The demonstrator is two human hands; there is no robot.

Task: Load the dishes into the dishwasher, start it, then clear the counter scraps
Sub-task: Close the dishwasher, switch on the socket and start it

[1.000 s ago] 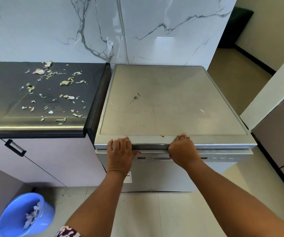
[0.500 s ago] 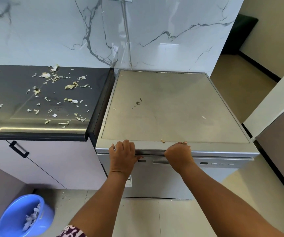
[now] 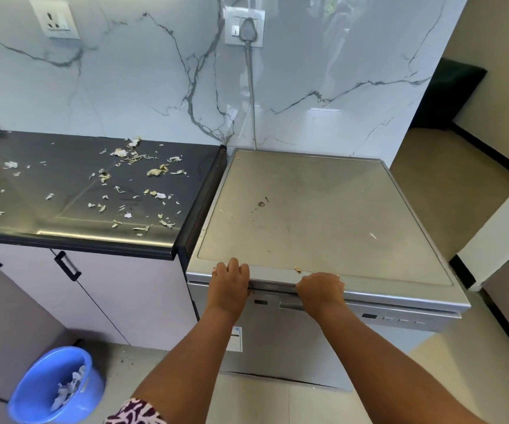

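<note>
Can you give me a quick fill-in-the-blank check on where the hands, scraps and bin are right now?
1. Both the left hand and the right hand rest on the front top edge of the ____.
2. The scraps lie scattered on the dark ____.
3. The bin on the floor is coloured ____.
4. The plug in the wall socket sits ____ the dishwasher.

Missing words: dishwasher; counter; blue; above

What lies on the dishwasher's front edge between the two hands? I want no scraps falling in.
In the head view, one small scrap sits on the dishwasher top's front edge between the left hand and right hand, nearer the right; otherwise bare.
</note>
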